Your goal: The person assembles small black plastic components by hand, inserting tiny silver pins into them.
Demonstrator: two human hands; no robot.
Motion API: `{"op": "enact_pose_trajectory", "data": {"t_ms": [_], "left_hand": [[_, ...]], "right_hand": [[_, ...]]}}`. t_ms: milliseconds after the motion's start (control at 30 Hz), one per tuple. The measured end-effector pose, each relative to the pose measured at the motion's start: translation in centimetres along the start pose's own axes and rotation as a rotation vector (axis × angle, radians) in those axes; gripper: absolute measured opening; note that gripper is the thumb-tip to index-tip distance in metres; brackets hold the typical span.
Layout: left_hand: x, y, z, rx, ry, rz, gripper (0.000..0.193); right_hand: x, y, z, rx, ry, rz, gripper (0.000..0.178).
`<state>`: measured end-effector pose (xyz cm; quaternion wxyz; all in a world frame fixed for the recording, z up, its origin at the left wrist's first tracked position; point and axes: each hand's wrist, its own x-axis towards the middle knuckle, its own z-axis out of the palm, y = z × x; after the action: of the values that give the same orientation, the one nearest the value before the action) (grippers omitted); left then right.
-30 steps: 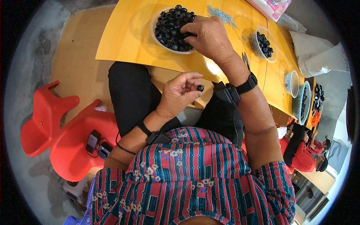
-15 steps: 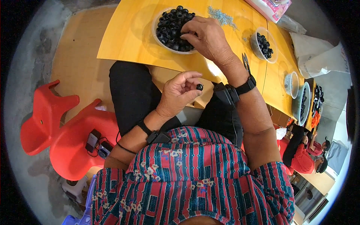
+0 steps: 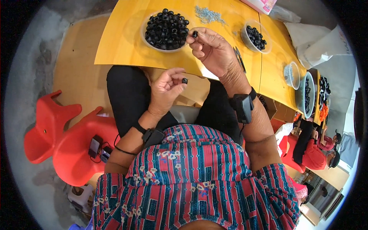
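Observation:
My left hand (image 3: 164, 92), over my lap by the table edge, pinches a small black cap-like piece (image 3: 184, 81) between thumb and fingers. A second small black piece (image 3: 195, 34) is held at the fingertips of my right hand (image 3: 214, 51), raised above the table's front edge. Just left of that hand stands a clear round tub (image 3: 144, 39) heaped with black hollow pieces (image 3: 167, 30) of similar look. Beside my right wrist, a dark pair of snips (image 3: 240, 59) lies on the yellow table (image 3: 119, 42).
Small shiny clear bits (image 3: 209, 15) lie scattered behind the tub. Farther right are a second tub (image 3: 268, 42) of black pieces, a small clear tub (image 3: 294, 76) and a larger basin (image 3: 299, 94). Red chairs (image 3: 76, 153) stand at left; people (image 3: 314, 155) sit at far right.
My right hand has come out of the tub, back toward me, with a black piece at its fingertips. The left hand still holds its piece. The whole view has shifted slightly.

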<state>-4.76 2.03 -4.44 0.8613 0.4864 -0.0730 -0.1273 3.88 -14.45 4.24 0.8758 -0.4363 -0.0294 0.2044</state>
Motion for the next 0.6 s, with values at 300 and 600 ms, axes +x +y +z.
{"op": "enact_pose_trajectory", "data": {"t_ms": [300,600], "left_hand": [[0.9,1.7,-0.5,0.116,0.038,0.112,0.042],[2.4,5.1,1.1,0.129,-0.138,0.248,0.043]], "right_hand": [[-3.1,1.0,1.0,0.131,-0.007,-0.004,0.018],[-6.8,1.6,2.3,-0.075,0.070,-0.200,0.013]]}}
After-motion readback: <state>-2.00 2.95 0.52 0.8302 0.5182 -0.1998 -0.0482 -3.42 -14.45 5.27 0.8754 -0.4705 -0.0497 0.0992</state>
